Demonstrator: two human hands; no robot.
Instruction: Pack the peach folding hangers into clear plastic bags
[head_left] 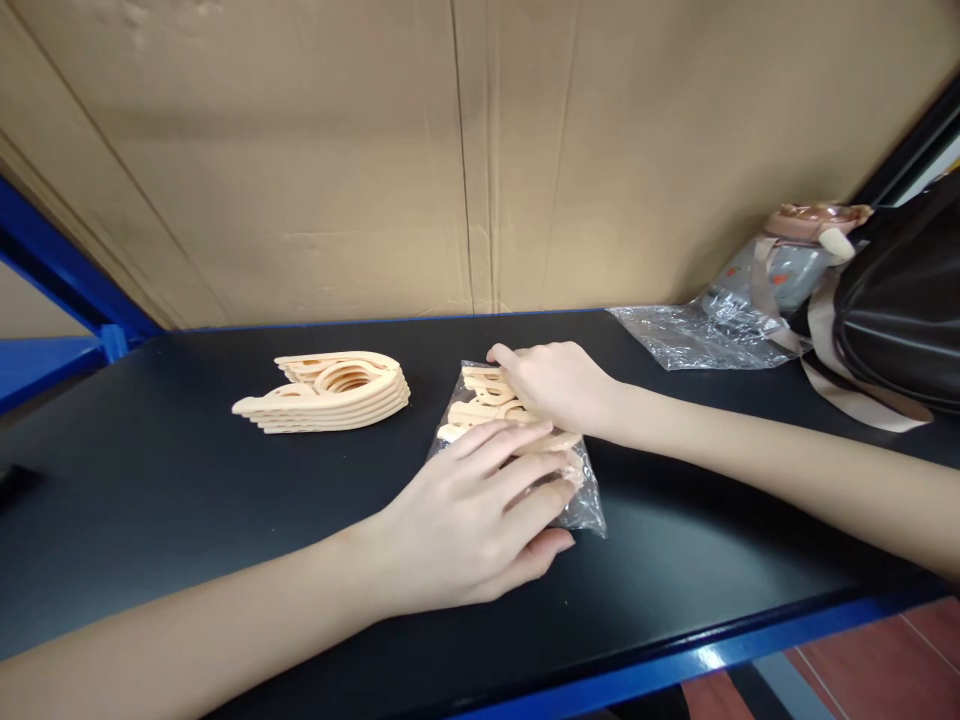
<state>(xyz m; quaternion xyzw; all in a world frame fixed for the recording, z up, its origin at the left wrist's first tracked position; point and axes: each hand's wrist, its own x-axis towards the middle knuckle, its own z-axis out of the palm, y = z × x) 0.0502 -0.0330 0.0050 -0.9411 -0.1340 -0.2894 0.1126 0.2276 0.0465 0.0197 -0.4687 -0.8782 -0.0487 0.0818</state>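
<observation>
A clear plastic bag (589, 505) with cream folding hangers (480, 410) inside lies on the black tabletop in front of me. My left hand (480, 510) rests over the near part of the bag, fingers stretched out and slightly apart, thumb lower down. Curled over the bag's far right side, my right hand (562, 385) grips it; most of its fingertips are hidden behind the hand. To the left sits a neat stack of several cream folding hangers (330, 395), apart from both hands.
A cardboard wall (330, 170) closes off the back of the black table (150, 480). At right are another clear plastic bag (697, 335), a water bottle (802, 260) with a strap, and a dark bag (907, 300). A blue metal edge (675, 665) runs along the front.
</observation>
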